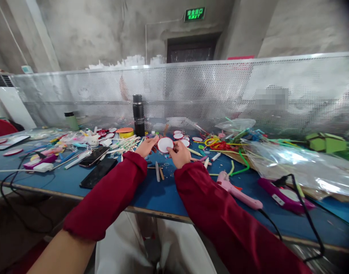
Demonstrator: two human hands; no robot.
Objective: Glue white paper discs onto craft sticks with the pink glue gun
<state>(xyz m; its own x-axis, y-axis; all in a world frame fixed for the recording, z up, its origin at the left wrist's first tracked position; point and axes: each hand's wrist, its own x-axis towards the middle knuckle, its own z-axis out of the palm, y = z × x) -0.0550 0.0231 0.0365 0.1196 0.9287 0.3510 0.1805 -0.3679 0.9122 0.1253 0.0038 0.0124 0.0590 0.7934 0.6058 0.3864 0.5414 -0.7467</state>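
Observation:
A round white disc with a red rim is held up over the middle of the blue table. My right hand pinches its right edge, thumb lying across the white face. At its left edge, the fingers of my left hand are closed against the rim; the fingertips are partly hidden. More red-rimmed white discs lie just behind. On the table below my hands are a grey stick and a thin brown stick.
A black bottle stands behind my left hand. Phones lie at left. At right are a pink glue gun, a corded purple power strip and clear plastic bags. A perforated metal screen borders the table's back.

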